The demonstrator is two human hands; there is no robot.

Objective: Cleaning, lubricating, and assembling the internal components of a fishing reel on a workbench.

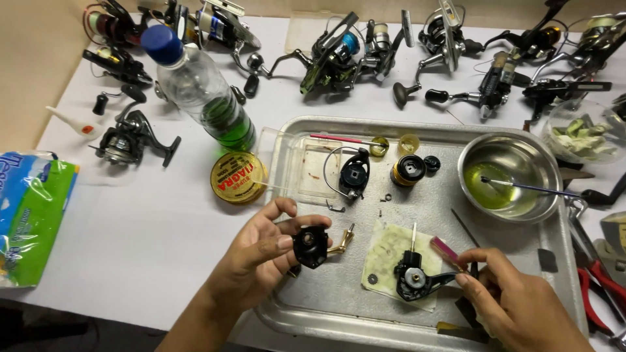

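Left hand fingers clamped on black reel cover, above metal tray at 7 o'clock; right hand fingers pinching small tool beside reel body on stained cloth; steel bowl at 2 o'clock

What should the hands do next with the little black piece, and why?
Probably bring the black side plate in the left hand over to the reel body on the stained cloth; the right hand already steadies that body, and its inside faces up, open.

Dull scratched metal tray; glossy steel bowl; matt black plastic reel cover
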